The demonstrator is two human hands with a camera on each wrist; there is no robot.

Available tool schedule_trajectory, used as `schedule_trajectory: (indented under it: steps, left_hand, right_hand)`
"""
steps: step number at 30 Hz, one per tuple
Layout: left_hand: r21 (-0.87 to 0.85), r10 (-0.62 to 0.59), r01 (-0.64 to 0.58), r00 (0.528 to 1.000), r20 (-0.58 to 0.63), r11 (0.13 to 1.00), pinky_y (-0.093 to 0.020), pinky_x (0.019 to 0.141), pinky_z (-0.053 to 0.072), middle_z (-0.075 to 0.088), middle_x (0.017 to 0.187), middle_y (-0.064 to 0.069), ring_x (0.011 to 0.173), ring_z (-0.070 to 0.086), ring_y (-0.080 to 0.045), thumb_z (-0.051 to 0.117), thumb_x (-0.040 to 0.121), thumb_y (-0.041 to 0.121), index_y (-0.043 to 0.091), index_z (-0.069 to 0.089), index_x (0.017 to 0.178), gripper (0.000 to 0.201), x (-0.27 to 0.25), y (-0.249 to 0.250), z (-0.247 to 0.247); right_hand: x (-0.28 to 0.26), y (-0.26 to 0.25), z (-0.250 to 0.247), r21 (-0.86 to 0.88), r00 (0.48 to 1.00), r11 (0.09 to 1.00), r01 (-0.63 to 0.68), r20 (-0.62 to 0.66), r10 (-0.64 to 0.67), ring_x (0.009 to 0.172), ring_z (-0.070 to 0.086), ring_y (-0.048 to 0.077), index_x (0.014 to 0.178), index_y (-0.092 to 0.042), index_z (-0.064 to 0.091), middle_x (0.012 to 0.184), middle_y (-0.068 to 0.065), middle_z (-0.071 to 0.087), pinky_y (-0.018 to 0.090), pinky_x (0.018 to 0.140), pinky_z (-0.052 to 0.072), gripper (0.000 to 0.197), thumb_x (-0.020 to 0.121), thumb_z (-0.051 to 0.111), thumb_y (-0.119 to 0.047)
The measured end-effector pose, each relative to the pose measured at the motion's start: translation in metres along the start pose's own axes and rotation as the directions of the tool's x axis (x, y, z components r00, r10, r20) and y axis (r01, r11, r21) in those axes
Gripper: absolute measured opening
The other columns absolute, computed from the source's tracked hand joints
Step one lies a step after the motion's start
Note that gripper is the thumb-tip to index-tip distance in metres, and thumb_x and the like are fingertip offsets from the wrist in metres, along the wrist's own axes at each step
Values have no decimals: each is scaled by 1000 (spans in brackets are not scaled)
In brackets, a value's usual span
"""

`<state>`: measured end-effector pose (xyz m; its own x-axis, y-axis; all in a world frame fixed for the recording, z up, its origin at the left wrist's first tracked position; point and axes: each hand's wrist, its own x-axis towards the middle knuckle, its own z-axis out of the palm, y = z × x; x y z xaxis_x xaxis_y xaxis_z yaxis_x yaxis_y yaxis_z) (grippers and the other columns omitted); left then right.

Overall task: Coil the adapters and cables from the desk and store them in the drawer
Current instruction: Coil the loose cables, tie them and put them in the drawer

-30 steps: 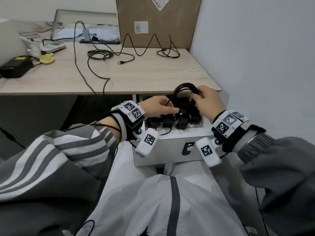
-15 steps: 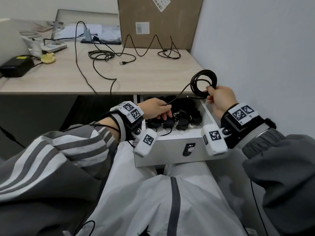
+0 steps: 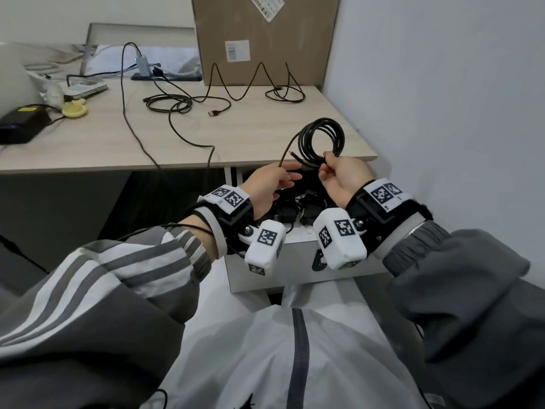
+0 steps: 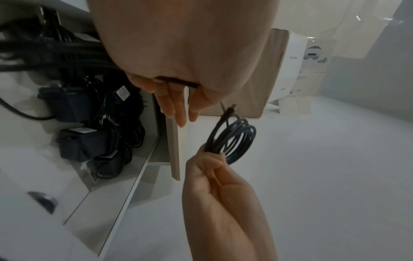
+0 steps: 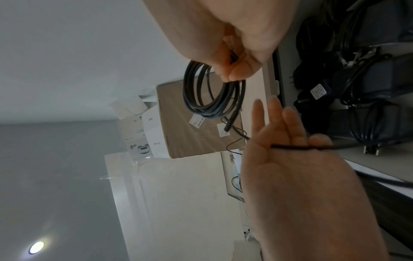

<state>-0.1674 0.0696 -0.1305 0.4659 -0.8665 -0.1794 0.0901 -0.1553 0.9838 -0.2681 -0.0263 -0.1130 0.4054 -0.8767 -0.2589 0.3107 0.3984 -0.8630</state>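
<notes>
Pinching the coiled cable (image 3: 322, 123) above the drawer (image 3: 296, 256) is the right hand (image 3: 343, 178); left hand (image 3: 268, 184) pinches its tail.

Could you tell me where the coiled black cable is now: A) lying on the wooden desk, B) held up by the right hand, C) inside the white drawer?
B: the right hand pinches the coiled black cable in the air, clear of the open white drawer.

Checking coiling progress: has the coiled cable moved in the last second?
Yes. The coiled cable rose from the drawer to above the front edge of the desk, gripped by the right hand.
</notes>
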Motion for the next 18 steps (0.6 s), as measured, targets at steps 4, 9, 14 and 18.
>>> schedule_trajectory:
  steps: [4,9,14,18]
  left_hand:
    - [64,72,-83,986,153,995,-30,78,29,60,95,14,90,46,-5,63,82,37,29,63,96,16,-9,7,6]
    - [-14,110,-109,990,86,994,-22,69,32,61,101,3,93,52,-8,43,102,32,20,59,102,21,-5,13,3]
    - [-162,179,-191,980,-83,968,-20,65,35,59,84,3,74,53,-9,46,101,20,17,54,88,16,-2,10,6]
    - [-133,237,-241,970,-45,961,-22,70,38,63,90,1,80,57,-12,44,101,19,16,54,89,16,-2,3,-1]
  right_hand:
    - [-6,11,5,-59,998,997,-39,56,42,59,44,7,85,-3,55,75,5,52,13,44,41,18,99,44,-4]
    - [-11,17,11,-80,989,996,-48,136,59,61,45,6,91,-4,59,81,2,58,12,45,43,18,100,43,-6]
    - [-17,20,13,-93,971,988,-122,197,138,60,46,5,89,-9,60,79,-1,57,14,47,45,19,100,45,-9]
    - [-20,14,5,-346,960,933,-99,213,181,57,48,4,111,-14,61,77,-3,59,17,50,41,16,96,54,-14]
